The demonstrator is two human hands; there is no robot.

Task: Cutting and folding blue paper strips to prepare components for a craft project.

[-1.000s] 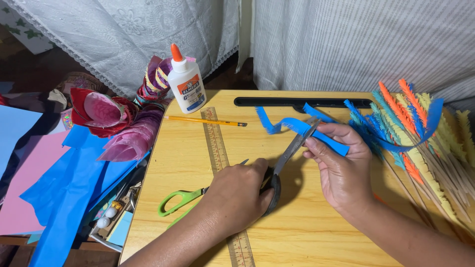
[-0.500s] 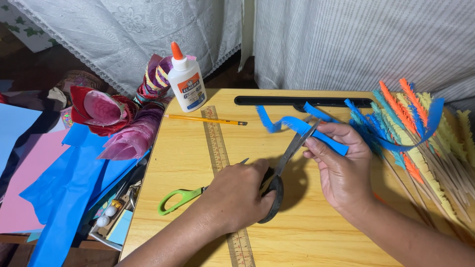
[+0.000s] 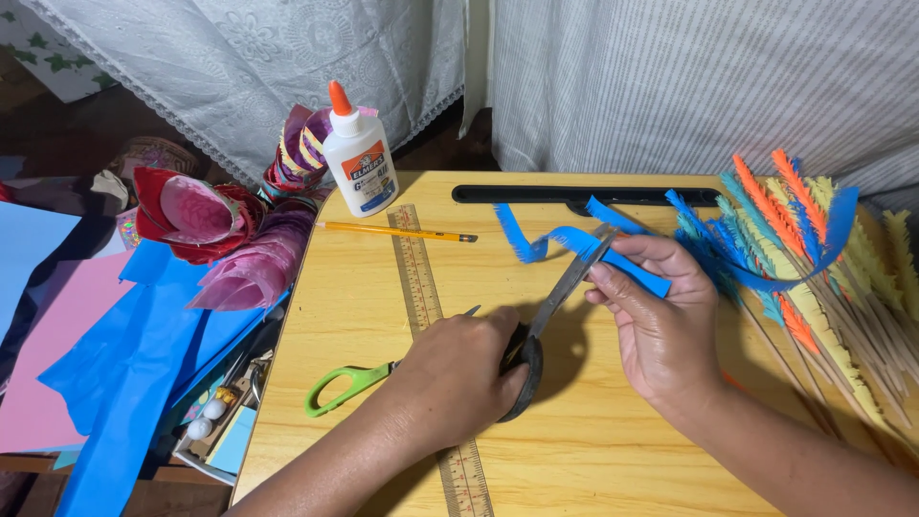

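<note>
Our left hand [image 3: 459, 378] grips black-handled scissors [image 3: 555, 306] above the worktop [image 3: 593, 460], blades at a blue fringed paper strip [image 3: 574, 239]. Our right hand [image 3: 661, 321] pinches that strip just beside the blades.

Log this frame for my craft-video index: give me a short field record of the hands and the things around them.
left hand: grips black-handled scissors
right hand: holds blue paper strip at the blades
surface: wooden desk
under left hand: ruler, green-handled scissors
far side: glue bottle, pencil
right edge: fringed paper sticks
</note>
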